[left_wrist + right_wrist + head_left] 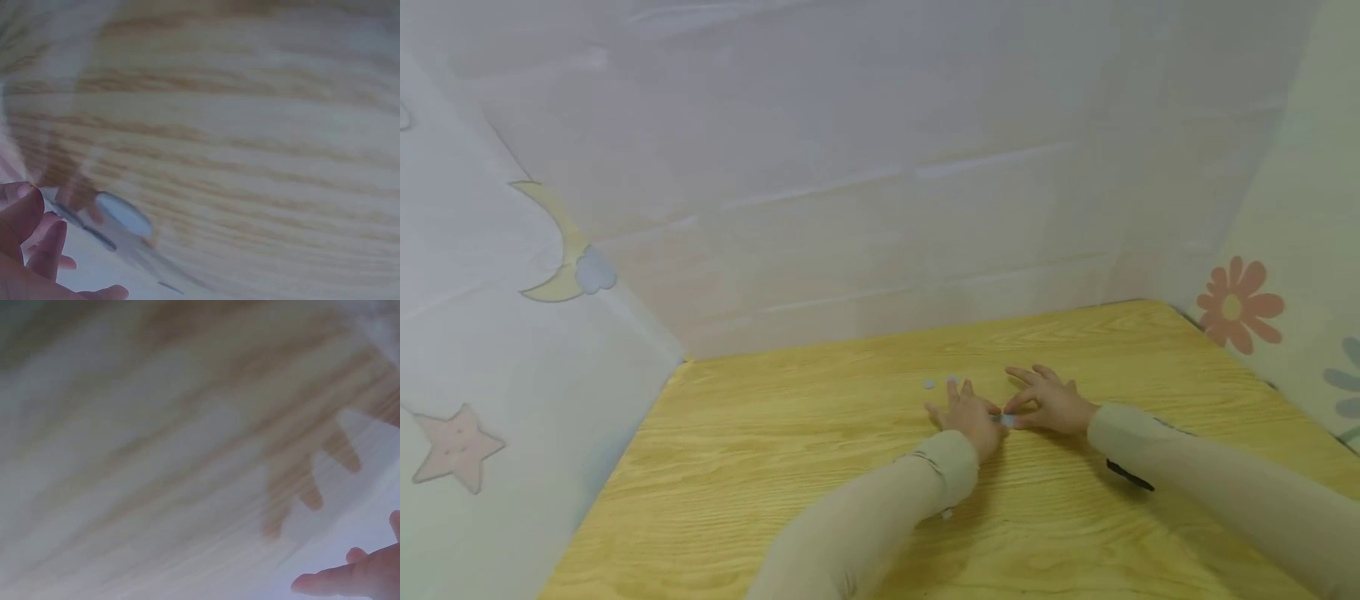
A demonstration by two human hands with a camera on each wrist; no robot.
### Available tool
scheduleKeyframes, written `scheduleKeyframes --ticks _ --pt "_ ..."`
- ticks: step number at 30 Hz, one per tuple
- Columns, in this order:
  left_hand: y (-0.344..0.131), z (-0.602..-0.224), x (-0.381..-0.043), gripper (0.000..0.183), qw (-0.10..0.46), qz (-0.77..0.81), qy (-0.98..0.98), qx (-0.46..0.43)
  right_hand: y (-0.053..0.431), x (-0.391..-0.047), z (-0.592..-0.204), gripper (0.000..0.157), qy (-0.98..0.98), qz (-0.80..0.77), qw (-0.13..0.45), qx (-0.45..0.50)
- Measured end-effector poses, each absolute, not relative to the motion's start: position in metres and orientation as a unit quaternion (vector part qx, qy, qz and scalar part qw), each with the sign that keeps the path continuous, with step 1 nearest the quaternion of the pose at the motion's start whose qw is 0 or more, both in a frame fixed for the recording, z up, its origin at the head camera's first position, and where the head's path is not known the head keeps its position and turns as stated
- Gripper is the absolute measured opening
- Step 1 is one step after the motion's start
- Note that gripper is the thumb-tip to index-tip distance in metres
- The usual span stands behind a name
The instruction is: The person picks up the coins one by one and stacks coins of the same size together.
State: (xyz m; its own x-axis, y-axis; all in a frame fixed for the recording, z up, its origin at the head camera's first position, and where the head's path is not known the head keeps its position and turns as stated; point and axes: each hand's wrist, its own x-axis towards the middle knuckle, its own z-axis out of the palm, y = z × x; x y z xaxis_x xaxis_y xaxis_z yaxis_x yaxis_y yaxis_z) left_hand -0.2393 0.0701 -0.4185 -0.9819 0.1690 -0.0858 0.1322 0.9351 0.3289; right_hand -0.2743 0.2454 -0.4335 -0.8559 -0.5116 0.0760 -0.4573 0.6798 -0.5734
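Note:
Both hands meet over the table in the head view, with a small pale blue-white piece point(1008, 421) between them. My left hand point(976, 417) pinches at its left side between thumb and index finger, the other fingers spread. From the right, my right hand point(1049, 404) grips the piece with thumb and index finger, its other fingers stretched out. The piece's exact shape is mostly covered by fingertips. Just beyond the left fingers lie two small pale discs point(929, 384). The left wrist view shows a pale oval disc point(125, 214) beside the left fingers point(50, 250) and thin grey pieces point(100, 238).
The wood-grain table point(737, 467) runs back to a pale draped wall point(880, 208). Side walls carry a moon, a star point(460, 448) and a red flower point(1240, 305). A dark strip point(1129, 475) shows under the right sleeve, and a small white bit point(947, 514) under the left cuff.

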Motion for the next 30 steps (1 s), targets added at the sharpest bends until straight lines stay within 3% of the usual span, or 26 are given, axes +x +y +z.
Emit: scheduleKeyframes --ticks 8,18,30 --pt "0.0714 -0.4238 -0.2451 0.030 0.040 0.148 0.985 0.084 0.2428 -0.2738 -0.4302 0.026 0.912 -0.295 0.041 -0.283" --pt "0.0714 -0.4219 -0.2466 0.026 0.031 0.114 0.989 0.090 0.2411 -0.2762 -0.4263 0.010 0.909 -0.272 0.053 -0.310" --pt "0.0700 -0.4209 -0.2488 0.025 0.060 0.138 0.984 0.092 0.2465 -0.2766 -0.4302 0.012 0.907 -0.284 0.059 -0.306"
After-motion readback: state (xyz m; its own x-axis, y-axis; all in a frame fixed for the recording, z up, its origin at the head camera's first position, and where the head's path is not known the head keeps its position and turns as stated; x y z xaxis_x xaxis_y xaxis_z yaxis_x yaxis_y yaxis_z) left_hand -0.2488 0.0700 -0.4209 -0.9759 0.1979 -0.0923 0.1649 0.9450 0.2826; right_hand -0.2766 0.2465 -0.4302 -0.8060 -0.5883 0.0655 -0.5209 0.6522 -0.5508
